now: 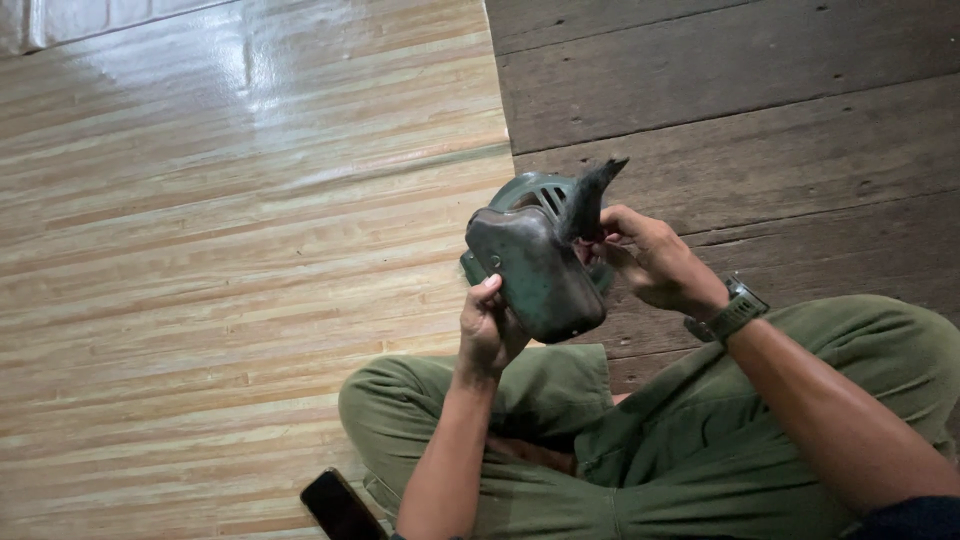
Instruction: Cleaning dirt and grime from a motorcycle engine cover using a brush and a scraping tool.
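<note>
A worn green metal housing (pixel 535 265) with vent slots and a rounded cover is held up above my lap. My left hand (pixel 488 330) grips its lower left edge, thumb on the cover. My right hand (pixel 650 262), with a green wristwatch (pixel 728 313) on the wrist, holds a dark grey pointed piece (pixel 588 198) against the housing's right side. The piece sticks up past the top of the housing. Whether it is a rag or a brush cannot be told.
I sit cross-legged in olive trousers (pixel 650 450). A black phone (pixel 340 505) lies on the pale striped mat (pixel 230 220) by my left knee. Dark wooden floorboards (pixel 740 90) lie beyond the mat at the upper right.
</note>
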